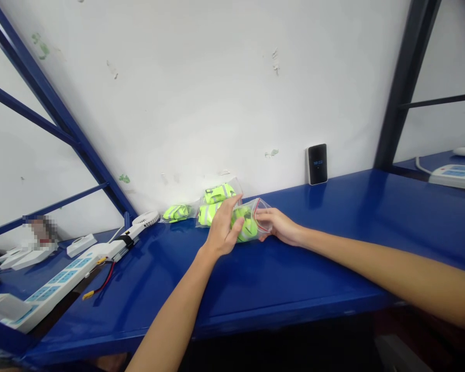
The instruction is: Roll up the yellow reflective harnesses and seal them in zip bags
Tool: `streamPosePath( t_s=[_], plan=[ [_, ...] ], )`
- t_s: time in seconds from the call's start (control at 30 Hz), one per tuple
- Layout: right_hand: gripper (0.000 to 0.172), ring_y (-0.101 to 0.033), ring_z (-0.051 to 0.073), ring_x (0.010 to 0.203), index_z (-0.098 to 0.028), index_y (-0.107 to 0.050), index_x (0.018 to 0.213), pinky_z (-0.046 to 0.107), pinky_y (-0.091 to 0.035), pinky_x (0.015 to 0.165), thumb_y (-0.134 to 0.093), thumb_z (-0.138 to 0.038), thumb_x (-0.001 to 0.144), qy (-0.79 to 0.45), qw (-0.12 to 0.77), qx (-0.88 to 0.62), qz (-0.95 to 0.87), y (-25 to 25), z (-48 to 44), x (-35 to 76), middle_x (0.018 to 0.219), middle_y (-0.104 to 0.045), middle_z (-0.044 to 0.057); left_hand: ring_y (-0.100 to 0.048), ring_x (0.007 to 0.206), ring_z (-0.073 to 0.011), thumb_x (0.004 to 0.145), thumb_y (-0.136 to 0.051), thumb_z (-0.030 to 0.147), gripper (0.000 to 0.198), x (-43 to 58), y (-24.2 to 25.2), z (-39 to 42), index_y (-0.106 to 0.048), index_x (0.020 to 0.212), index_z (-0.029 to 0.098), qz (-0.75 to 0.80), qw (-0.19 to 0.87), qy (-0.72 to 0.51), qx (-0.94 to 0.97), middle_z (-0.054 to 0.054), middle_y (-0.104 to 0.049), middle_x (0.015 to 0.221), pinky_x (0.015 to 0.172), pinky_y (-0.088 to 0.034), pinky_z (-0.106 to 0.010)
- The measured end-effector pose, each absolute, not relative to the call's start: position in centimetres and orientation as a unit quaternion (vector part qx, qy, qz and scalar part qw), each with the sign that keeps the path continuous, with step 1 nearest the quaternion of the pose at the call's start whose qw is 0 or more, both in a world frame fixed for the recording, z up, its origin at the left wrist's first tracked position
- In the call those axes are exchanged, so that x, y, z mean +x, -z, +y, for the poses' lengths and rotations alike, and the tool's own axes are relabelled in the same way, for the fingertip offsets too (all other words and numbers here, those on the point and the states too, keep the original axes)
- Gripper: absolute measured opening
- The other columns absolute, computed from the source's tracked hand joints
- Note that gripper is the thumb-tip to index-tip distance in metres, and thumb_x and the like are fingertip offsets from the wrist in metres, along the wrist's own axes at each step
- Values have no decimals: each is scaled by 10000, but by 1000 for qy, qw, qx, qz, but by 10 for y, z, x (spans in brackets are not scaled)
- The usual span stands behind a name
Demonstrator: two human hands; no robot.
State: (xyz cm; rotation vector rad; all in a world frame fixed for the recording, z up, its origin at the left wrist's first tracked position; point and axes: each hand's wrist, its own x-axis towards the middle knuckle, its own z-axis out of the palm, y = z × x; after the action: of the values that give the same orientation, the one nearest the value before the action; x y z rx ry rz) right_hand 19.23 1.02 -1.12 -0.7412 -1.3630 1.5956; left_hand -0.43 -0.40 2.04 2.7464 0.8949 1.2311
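A clear zip bag (247, 223) with a folded neon-yellow item in it is between my two hands above the blue table (294, 279). My left hand (223, 230) lies along the bag's left side, thumb and fingers spread around it. At the bag's open-looking end with the red strip, my right hand (277, 225) grips the plastic, its fingertips partly hidden by the bag. Behind my left hand, bagged neon-yellow items (219, 193) with grey stripes lean by the wall. Another bagged neon item (176, 212) lies to their left.
A black-faced device (317, 164) stands against the wall at the right. At the left are a white power strip (58, 281), a small white fan (146, 219) and a red-black cable with yellow connectors (108, 276). Blue frame posts rise at both sides.
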Motion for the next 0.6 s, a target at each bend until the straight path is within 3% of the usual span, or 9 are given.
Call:
streamPosePath(
  t_s=[0.17,0.33,0.47,0.6],
  plan=[
    [143,-621,161,597,-161,-662,802,283,-516,608,-539,-222,764,-707,454,-265,-474,8,14,197,669,-687,29,-529,1201,-293,908,-477,422,500,-12,-27,-4,-442,1374,243,323,88,-300,893,-90,-541,1360,1000,-393,-415],
    [391,-665,227,755,-164,-646,1051,349,-513,724,-448,-439,857,-727,474,-216,-447,-1,14,203,840,-723,80,-619,869,-233,837,-580,485,391,-11,-29,-1,-632,1070,176,376,218,-353,828,-52,-685,970,790,-458,-327],
    [494,-656,236,871,-190,-577,1204,350,-514,749,-387,-516,884,-689,523,-222,-450,-7,14,208,1005,-712,98,-606,827,-190,812,-610,501,353,-8,-19,10,-596,919,164,401,355,-446,717,-37,-656,861,750,-459,-290],
    [403,-620,236,1022,-217,-599,1183,360,-516,838,-504,-460,876,-656,483,-243,-526,-4,16,205,1206,-650,85,-627,838,-171,761,-669,512,390,-1,-8,16,-539,915,178,390,445,-523,614,-33,-661,904,739,-479,-274]
  ],
)
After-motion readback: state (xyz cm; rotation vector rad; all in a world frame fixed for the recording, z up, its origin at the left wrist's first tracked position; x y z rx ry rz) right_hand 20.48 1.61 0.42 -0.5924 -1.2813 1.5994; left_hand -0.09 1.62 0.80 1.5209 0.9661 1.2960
